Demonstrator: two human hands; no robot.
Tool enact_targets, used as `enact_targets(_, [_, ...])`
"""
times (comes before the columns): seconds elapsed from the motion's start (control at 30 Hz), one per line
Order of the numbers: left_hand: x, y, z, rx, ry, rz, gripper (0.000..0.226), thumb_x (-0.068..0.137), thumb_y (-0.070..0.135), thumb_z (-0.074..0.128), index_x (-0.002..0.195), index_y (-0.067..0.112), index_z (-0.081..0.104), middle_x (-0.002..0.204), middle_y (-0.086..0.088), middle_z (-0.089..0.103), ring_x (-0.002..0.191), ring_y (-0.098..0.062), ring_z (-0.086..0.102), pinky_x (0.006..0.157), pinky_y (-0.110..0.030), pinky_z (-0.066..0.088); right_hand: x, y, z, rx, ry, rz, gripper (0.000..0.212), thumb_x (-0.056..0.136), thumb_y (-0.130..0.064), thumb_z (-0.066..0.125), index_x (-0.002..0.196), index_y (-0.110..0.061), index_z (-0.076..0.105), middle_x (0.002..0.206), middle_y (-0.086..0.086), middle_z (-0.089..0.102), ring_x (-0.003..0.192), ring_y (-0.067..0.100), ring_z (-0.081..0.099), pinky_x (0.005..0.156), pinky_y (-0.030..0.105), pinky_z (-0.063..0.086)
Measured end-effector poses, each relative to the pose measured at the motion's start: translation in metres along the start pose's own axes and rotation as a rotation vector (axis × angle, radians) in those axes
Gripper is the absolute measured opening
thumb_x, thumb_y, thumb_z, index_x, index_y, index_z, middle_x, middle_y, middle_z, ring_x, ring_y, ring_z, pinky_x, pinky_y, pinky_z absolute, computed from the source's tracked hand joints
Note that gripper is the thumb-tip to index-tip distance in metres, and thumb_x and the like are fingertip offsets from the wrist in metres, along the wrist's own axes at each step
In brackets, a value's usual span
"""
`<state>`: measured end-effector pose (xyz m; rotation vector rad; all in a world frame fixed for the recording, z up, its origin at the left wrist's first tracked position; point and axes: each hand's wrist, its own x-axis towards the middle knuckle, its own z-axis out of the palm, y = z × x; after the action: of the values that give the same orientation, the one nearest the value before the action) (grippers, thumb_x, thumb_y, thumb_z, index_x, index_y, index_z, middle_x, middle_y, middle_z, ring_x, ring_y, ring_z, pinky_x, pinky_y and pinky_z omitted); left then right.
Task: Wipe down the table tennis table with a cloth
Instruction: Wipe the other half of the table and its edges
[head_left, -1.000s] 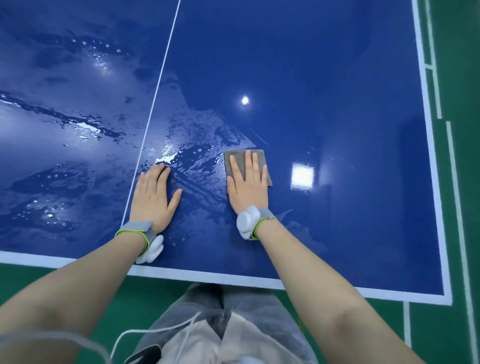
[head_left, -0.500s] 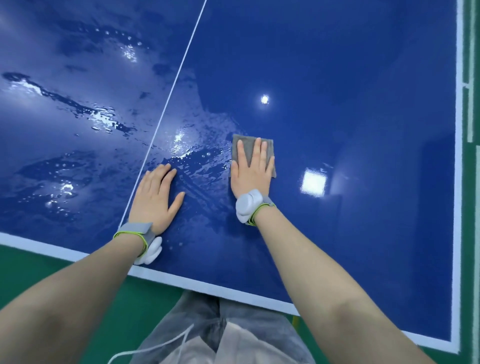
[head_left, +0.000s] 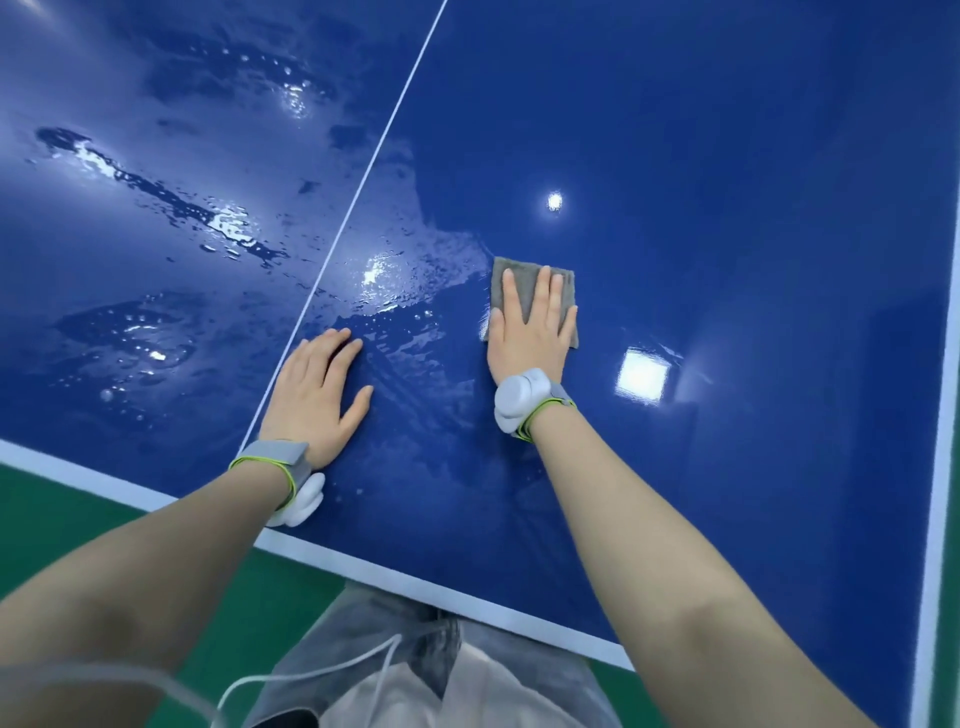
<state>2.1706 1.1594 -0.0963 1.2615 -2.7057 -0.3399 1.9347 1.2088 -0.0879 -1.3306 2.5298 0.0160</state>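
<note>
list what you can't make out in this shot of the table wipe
Head view, the only one:
- Most of the cloth lies under the flat right hand, so its soiling and folds are hidden.
- The table runs past the top and left frame edges; net and far end unseen.
- The table's surface under the left hand is covered.
- Glare on the wet patches hides any dirt there.

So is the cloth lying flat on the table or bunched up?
Flat. The grey cloth shows straight edges and square corners around the right hand, whose straight fingers press it onto the table.
</note>
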Motion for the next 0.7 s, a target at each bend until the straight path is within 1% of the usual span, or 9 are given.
enact_targets(0.13, [0.003, -0.002, 0.002, 0.003, 0.050, -0.054, 0.050, 0.088, 0.040, 0.035, 0.122, 0.008, 0.053, 0.124, -0.011, 0.050, 0.116, -0.026, 0.038, 0.098, -0.038, 0.025, -0.019, -0.026, 0.008, -0.019, -0.032, -0.156, 0.053, 0.100, -0.040, 0.009, 0.152, -0.030, 0.005, 0.159, 0.011, -0.005, 0.147, 0.025, -0.008, 0.115, 0.045, -0.009])
enact_targets(0.2, [0.009, -0.003, 0.002, 0.005, 0.089, -0.044, 0.042, 0.088, 0.038, 0.036, 0.113, 0.009, 0.056, 0.115, -0.010, 0.052, 0.109, -0.025, 0.039, 0.091, -0.037, 0.025, -0.026, -0.028, 0.011, 0.007, -0.015, -0.272, 0.060, 0.094, -0.041, 0.006, 0.150, -0.027, 0.023, 0.158, 0.013, 0.011, 0.147, 0.027, 0.006, 0.115, 0.045, -0.005])
enact_targets(0.27, [0.018, -0.006, 0.002, -0.009, 0.121, -0.028, 0.036, 0.088, 0.034, 0.038, 0.104, 0.009, 0.059, 0.106, -0.011, 0.054, 0.101, -0.024, 0.038, 0.085, -0.036, 0.023, -0.024, -0.019, 0.011, 0.007, 0.007, -0.361, 0.057, 0.095, -0.038, 0.014, 0.145, -0.024, 0.037, 0.154, 0.013, 0.026, 0.144, 0.029, 0.021, 0.115, 0.043, 0.000])
enact_targets(0.33, [0.028, -0.008, 0.001, -0.048, 0.135, -0.031, 0.034, 0.087, 0.032, 0.039, 0.097, 0.008, 0.061, 0.100, -0.013, 0.056, 0.096, -0.023, 0.037, 0.081, -0.035, 0.023, -0.015, -0.008, 0.010, -0.003, 0.072, -0.375, 0.052, 0.097, -0.036, 0.020, 0.142, -0.026, 0.042, 0.153, 0.011, 0.031, 0.142, 0.027, 0.026, 0.114, 0.042, 0.007])
enact_targets(0.4, [0.036, -0.017, 0.000, -0.075, 0.133, -0.046, 0.034, 0.087, 0.030, 0.039, 0.095, 0.006, 0.062, 0.096, -0.015, 0.057, 0.091, -0.023, 0.036, 0.078, -0.034, 0.023, -0.006, -0.008, 0.005, 0.021, 0.053, -0.248, 0.049, 0.100, -0.036, 0.020, 0.147, -0.030, 0.031, 0.158, 0.008, 0.017, 0.147, 0.023, 0.011, 0.116, 0.040, 0.002])
enact_targets(0.47, [0.044, -0.027, -0.004, -0.084, 0.127, -0.121, 0.037, 0.088, 0.032, 0.037, 0.098, 0.005, 0.061, 0.099, -0.017, 0.056, 0.090, -0.026, 0.037, 0.078, -0.036, 0.025, 0.005, -0.018, 0.003, 0.022, 0.038, -0.024, 0.048, 0.103, -0.035, 0.020, 0.151, -0.034, 0.014, 0.160, 0.005, 0.000, 0.147, 0.019, -0.004, 0.116, 0.040, -0.004])
enact_targets(0.57, [0.055, -0.051, -0.012, -0.056, 0.124, -0.178, 0.039, 0.088, 0.034, 0.036, 0.104, 0.007, 0.059, 0.108, -0.017, 0.054, 0.094, -0.027, 0.036, 0.080, -0.039, 0.026, 0.021, -0.045, 0.002, 0.078, 0.033, 0.200, 0.051, 0.104, -0.036, 0.020, 0.151, -0.033, 0.002, 0.159, 0.005, -0.010, 0.146, 0.021, -0.012, 0.116, 0.044, -0.008])
enact_targets(0.63, [0.064, -0.068, -0.016, -0.057, 0.114, -0.174, 0.040, 0.089, 0.036, 0.036, 0.109, 0.010, 0.058, 0.116, -0.014, 0.052, 0.103, -0.026, 0.035, 0.088, -0.038, 0.024, 0.023, -0.067, 0.003, 0.083, 0.020, 0.195, 0.052, 0.103, -0.037, 0.020, 0.151, -0.032, 0.000, 0.159, 0.007, -0.010, 0.146, 0.023, -0.012, 0.115, 0.046, -0.008])
enact_targets(0.7, [0.073, -0.080, -0.019, -0.071, 0.106, -0.210, 0.040, 0.091, 0.036, 0.037, 0.117, 0.012, 0.056, 0.128, -0.012, 0.047, 0.116, -0.027, 0.035, 0.100, -0.038, 0.020, 0.018, -0.087, 0.008, 0.037, 0.027, 0.072, 0.051, 0.103, -0.039, 0.019, 0.151, -0.032, 0.005, 0.160, 0.009, -0.005, 0.147, 0.024, -0.008, 0.116, 0.045, -0.007])
